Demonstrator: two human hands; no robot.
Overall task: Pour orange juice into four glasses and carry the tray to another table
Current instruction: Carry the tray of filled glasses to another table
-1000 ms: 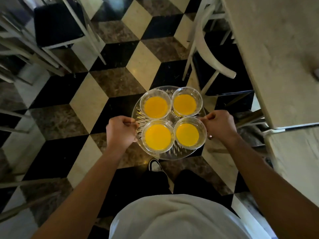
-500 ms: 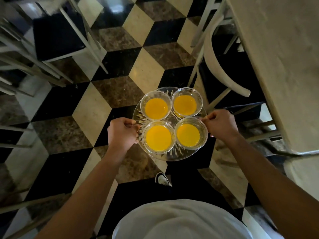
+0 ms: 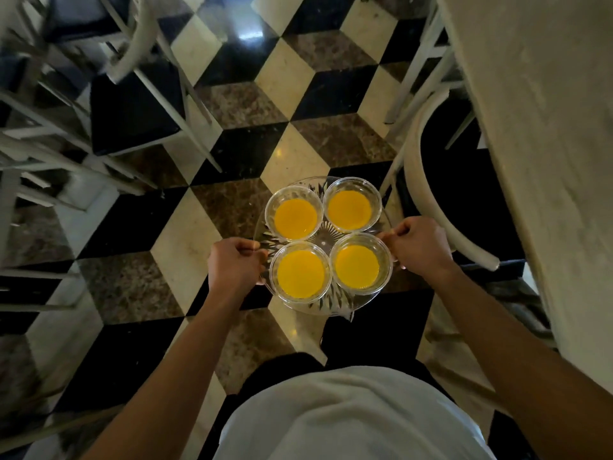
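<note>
Carrying round glass tray (image 3: 321, 234) above checkered floor (image 3: 292, 78), four glasses (image 3: 294, 218) of orange juice on it in two-by-two cluster. Left hand (image 3: 234, 269) curled round tray's left rim, right hand (image 3: 418, 244) curled round right rim. Pale tabletop (image 3: 547, 127) close on right; white chair (image 3: 431, 180) just beside tray there. More chairs (image 3: 126, 104) on left, narrow aisle between.

Café or restaurant dining room, aisle between tables

Polished stone floor (image 3: 292, 161) in a black, cream and brown cube pattern. Long pale stone-topped table (image 3: 547, 144) on the right; white bentwood chair (image 3: 428, 194) tucked against its near edge; more white chairs with dark seats (image 3: 132, 111) well left of the table, across the aisle
</note>
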